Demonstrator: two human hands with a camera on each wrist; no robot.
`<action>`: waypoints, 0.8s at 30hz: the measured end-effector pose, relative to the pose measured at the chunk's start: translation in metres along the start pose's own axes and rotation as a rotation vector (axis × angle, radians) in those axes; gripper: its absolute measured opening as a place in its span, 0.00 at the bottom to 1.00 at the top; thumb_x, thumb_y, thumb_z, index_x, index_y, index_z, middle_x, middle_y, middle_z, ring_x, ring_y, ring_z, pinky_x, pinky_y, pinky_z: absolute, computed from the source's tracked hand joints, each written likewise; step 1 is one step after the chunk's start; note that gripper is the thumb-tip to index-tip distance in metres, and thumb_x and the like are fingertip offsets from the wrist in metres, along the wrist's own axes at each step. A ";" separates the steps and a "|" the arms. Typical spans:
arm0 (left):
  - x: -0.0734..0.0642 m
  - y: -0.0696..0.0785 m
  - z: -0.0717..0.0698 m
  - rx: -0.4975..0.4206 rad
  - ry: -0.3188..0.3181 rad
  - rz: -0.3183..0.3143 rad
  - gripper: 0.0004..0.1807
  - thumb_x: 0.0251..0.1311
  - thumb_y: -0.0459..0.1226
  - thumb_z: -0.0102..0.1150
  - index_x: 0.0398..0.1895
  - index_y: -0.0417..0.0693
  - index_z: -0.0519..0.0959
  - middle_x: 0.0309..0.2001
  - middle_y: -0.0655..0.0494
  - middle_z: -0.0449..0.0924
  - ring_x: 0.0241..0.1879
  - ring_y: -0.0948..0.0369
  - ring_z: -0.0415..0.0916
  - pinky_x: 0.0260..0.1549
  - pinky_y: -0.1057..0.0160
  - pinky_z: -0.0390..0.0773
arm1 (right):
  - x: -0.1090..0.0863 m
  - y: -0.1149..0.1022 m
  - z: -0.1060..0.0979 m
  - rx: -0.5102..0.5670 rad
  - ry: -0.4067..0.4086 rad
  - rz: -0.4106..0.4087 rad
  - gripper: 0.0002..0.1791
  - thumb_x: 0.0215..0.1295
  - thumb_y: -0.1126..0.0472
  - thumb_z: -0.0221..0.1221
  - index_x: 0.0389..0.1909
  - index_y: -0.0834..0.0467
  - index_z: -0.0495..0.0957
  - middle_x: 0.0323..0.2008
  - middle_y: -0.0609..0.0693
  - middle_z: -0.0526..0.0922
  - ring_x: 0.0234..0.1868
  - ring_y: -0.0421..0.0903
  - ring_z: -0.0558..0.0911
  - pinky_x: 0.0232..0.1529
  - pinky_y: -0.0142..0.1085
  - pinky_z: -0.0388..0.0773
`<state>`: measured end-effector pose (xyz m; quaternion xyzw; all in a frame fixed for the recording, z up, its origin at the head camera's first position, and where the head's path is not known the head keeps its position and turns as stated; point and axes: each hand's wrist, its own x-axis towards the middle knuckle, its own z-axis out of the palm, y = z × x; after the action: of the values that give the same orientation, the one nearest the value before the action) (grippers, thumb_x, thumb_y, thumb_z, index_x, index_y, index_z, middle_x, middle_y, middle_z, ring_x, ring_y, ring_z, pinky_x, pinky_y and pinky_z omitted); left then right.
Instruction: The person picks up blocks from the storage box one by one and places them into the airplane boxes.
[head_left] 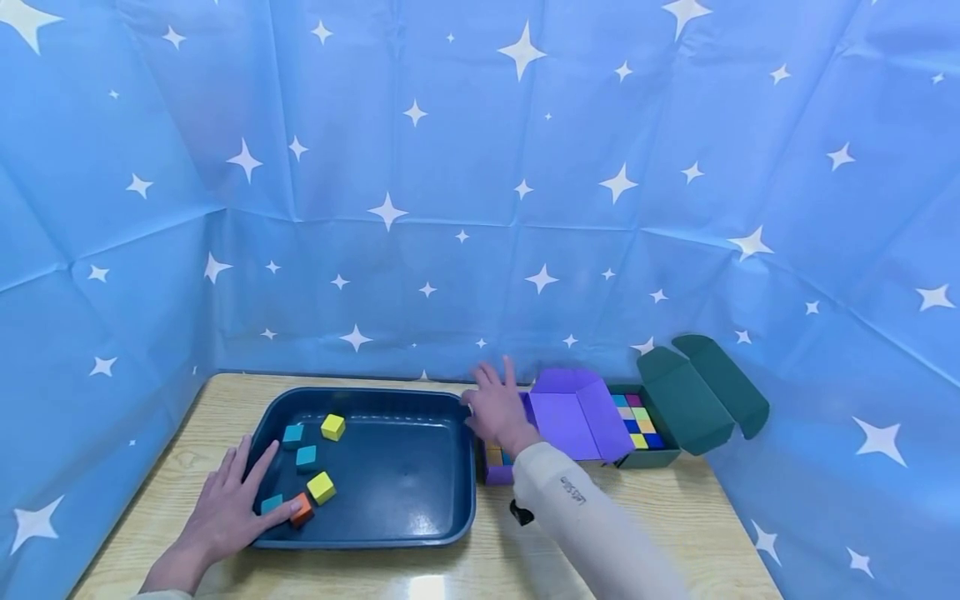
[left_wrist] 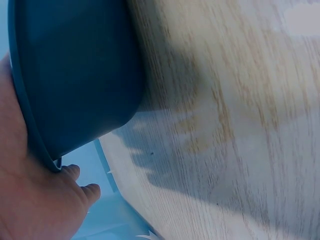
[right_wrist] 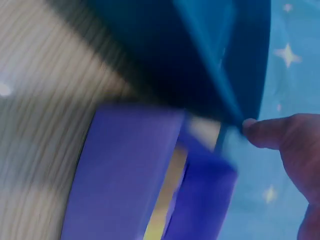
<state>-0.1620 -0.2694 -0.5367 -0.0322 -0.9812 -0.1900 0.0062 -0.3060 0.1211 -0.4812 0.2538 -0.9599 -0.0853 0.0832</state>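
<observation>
A dark blue tray (head_left: 397,546) holds several small cubes on its left side: teal ones (head_left: 306,458), two yellow ones (head_left: 333,427) and an orange cube (head_left: 301,510). My left hand (head_left: 228,504) lies over the tray's left rim with fingers spread, its thumb reaching in at the orange cube; whether it touches the cube I cannot tell. In the left wrist view that hand (left_wrist: 35,200) is against the rim. My right hand (head_left: 498,412) is above the tray's right back corner and a purple box (head_left: 498,475), fingers extended. The right wrist view shows its thumb (right_wrist: 270,132) at the tray rim.
The purple box's lid (head_left: 573,421) is folded open to the right, with some cubes inside partly hidden. Beyond it stands a dark green box (head_left: 652,458) with colored cubes and a raised lid (head_left: 686,400). A starry blue curtain (head_left: 465,167) surrounds the wooden table (head_left: 172,450).
</observation>
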 end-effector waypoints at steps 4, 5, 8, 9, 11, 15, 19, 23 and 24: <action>0.000 0.000 -0.001 -0.002 -0.002 -0.002 0.57 0.51 0.68 0.59 0.77 0.47 0.51 0.75 0.27 0.39 0.68 0.25 0.43 0.59 0.22 0.48 | 0.017 -0.038 -0.006 0.006 -0.002 -0.069 0.20 0.56 0.40 0.67 0.50 0.36 0.81 0.70 0.48 0.68 0.75 0.52 0.58 0.76 0.60 0.38; 0.000 0.000 -0.001 -0.004 -0.003 -0.003 0.57 0.51 0.68 0.59 0.77 0.47 0.51 0.75 0.27 0.39 0.68 0.25 0.43 0.59 0.22 0.48 | 0.020 -0.048 -0.009 0.008 -0.004 -0.090 0.20 0.56 0.40 0.66 0.51 0.35 0.81 0.70 0.47 0.67 0.75 0.51 0.58 0.76 0.60 0.38; 0.000 0.001 -0.002 -0.005 -0.003 -0.002 0.56 0.52 0.67 0.59 0.76 0.46 0.52 0.75 0.27 0.39 0.68 0.24 0.43 0.59 0.22 0.47 | 0.030 -0.079 -0.016 0.017 -0.019 -0.147 0.21 0.57 0.38 0.65 0.52 0.33 0.80 0.72 0.45 0.64 0.77 0.49 0.54 0.77 0.59 0.38; -0.001 0.002 -0.002 -0.006 -0.003 -0.002 0.56 0.52 0.67 0.59 0.76 0.46 0.52 0.75 0.27 0.39 0.68 0.24 0.43 0.59 0.22 0.47 | 0.032 -0.089 -0.019 0.020 -0.028 -0.164 0.21 0.58 0.38 0.64 0.53 0.33 0.79 0.73 0.45 0.63 0.78 0.49 0.53 0.77 0.59 0.37; -0.001 0.001 -0.002 -0.006 -0.005 -0.005 0.56 0.52 0.67 0.59 0.76 0.46 0.52 0.75 0.27 0.39 0.68 0.24 0.43 0.59 0.22 0.47 | 0.036 -0.107 -0.024 0.024 -0.035 -0.196 0.22 0.58 0.38 0.64 0.54 0.33 0.79 0.73 0.44 0.62 0.79 0.48 0.50 0.78 0.58 0.34; 0.000 0.001 -0.002 0.000 -0.008 -0.012 0.57 0.51 0.68 0.58 0.76 0.47 0.51 0.75 0.27 0.39 0.68 0.24 0.43 0.59 0.22 0.48 | 0.041 -0.135 -0.032 0.003 -0.030 -0.237 0.22 0.58 0.37 0.63 0.55 0.31 0.78 0.73 0.43 0.61 0.78 0.47 0.51 0.78 0.57 0.34; 0.000 0.001 -0.002 0.004 -0.011 -0.014 0.57 0.51 0.69 0.58 0.76 0.47 0.51 0.75 0.27 0.39 0.68 0.24 0.43 0.59 0.22 0.48 | 0.044 -0.153 -0.034 -0.004 -0.029 -0.255 0.23 0.56 0.36 0.65 0.54 0.29 0.78 0.72 0.41 0.63 0.77 0.46 0.53 0.78 0.56 0.35; 0.000 0.001 -0.002 -0.006 -0.002 -0.002 0.57 0.51 0.68 0.59 0.76 0.48 0.52 0.75 0.28 0.39 0.68 0.24 0.44 0.58 0.22 0.49 | 0.043 -0.166 -0.031 -0.017 -0.052 -0.283 0.24 0.55 0.34 0.65 0.54 0.27 0.78 0.72 0.39 0.63 0.77 0.45 0.53 0.78 0.56 0.38; 0.000 0.001 -0.002 -0.011 -0.002 0.003 0.57 0.51 0.68 0.59 0.77 0.48 0.52 0.75 0.28 0.39 0.68 0.25 0.44 0.58 0.22 0.49 | 0.042 -0.169 -0.030 -0.022 -0.061 -0.292 0.24 0.54 0.33 0.64 0.54 0.26 0.77 0.72 0.39 0.63 0.77 0.45 0.53 0.78 0.56 0.39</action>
<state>-0.1618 -0.2694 -0.5343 -0.0338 -0.9802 -0.1952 0.0053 -0.2563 -0.0485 -0.4820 0.3869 -0.9139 -0.1148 0.0435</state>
